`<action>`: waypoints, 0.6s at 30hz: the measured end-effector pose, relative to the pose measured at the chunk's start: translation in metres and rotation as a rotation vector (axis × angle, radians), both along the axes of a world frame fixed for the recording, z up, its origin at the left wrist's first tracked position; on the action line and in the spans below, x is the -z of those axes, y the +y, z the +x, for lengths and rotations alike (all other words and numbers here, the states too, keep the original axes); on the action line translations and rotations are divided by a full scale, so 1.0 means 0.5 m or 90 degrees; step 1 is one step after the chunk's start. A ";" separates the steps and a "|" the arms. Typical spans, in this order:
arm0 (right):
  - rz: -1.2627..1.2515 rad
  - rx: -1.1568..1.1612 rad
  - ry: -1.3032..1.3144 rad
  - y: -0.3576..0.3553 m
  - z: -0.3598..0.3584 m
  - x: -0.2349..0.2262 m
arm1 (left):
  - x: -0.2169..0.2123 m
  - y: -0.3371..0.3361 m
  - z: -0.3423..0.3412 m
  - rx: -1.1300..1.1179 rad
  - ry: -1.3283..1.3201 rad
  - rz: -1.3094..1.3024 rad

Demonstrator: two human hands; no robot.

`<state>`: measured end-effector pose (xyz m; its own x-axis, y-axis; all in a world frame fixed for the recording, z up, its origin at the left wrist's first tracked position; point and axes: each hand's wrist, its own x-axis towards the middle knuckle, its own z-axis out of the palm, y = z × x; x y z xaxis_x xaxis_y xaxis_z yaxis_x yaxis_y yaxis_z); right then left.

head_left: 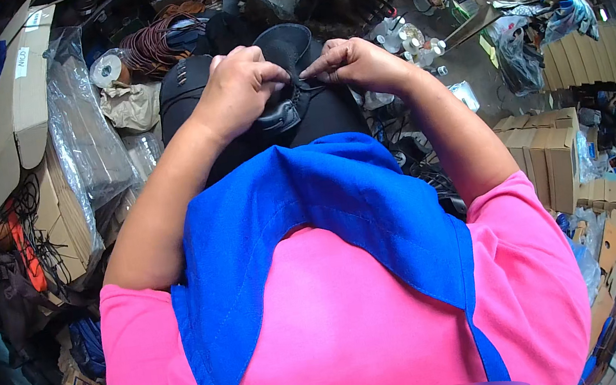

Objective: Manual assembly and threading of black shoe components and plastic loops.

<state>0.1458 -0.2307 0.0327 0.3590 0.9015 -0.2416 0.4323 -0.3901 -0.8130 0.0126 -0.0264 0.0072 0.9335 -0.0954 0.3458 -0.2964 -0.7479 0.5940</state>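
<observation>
closely, a black shoe-like piece [281, 114] is held up to the work above a dark-clothed lap [332, 114], set between two bare hands. it is approached from its left side by the left hand [249, 82], whose fingers are curled and bent inward, with the tips brought to its edge. from the right side, it is met by the right hand [357, 63], with forefinger and thumb pointed in at its middle, beside a thin dark strand [315, 87]. at both hands the tips are partly lost against the dark material, and whether either grip is closed on anything cannot be made out. a rounded flap of the piece is raised beyond the fingertips, and its shiny lower part is seen nearer the body, below the left fingers.

a blue apron [323, 190] is worn over a pink shirt [341, 314]. to the left of the lap, a spool [107, 69], a coil of reddish cord [152, 45] and crumpled paper [131, 107] are gathered near clear plastic wrapping [91, 136], with flattened cardboard [17, 111] stood at the far left. to the right, clear bottles [412, 40] are clustered past the forearm, and brown cardboard boxes [547, 159] are stacked beside the right upper arm.
</observation>
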 end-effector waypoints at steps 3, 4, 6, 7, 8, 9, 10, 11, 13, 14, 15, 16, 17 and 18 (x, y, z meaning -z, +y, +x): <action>0.023 0.068 0.064 -0.010 -0.020 0.009 | -0.005 -0.011 -0.026 -0.048 0.060 0.002; 0.024 0.134 0.150 -0.012 -0.024 0.013 | -0.004 -0.010 -0.028 -0.087 0.161 -0.064; 0.028 0.153 0.193 -0.010 -0.027 0.019 | 0.005 -0.005 -0.022 -0.111 0.231 -0.132; 0.040 0.163 0.216 -0.005 -0.028 0.020 | 0.010 -0.005 -0.018 -0.129 0.255 -0.176; 0.051 0.177 0.239 -0.003 -0.027 0.021 | 0.010 -0.009 -0.012 -0.144 0.279 -0.220; 0.051 0.179 0.238 -0.002 -0.026 0.024 | 0.003 -0.014 -0.006 -0.163 0.305 -0.218; 0.037 0.183 0.223 -0.001 -0.025 0.026 | 0.005 -0.019 -0.001 -0.161 0.304 -0.218; 0.023 0.184 0.208 0.002 -0.025 0.026 | 0.008 -0.022 0.005 -0.156 0.329 -0.243; 0.032 0.191 0.189 0.014 -0.029 0.024 | 0.019 -0.022 0.014 -0.136 0.362 -0.289; 0.039 0.200 0.173 0.019 -0.033 0.025 | 0.026 -0.021 0.018 -0.135 0.362 -0.288; 0.028 0.185 0.131 0.027 -0.032 0.022 | 0.032 -0.018 0.021 -0.112 0.348 -0.297; 0.029 0.185 0.132 0.032 -0.028 0.021 | 0.038 -0.016 0.022 -0.090 0.334 -0.306; 0.007 0.168 0.128 0.033 -0.020 0.022 | 0.024 -0.019 0.022 -0.086 0.336 -0.305; -0.015 0.150 0.123 0.034 -0.011 0.020 | -0.005 -0.023 0.024 -0.078 0.303 -0.197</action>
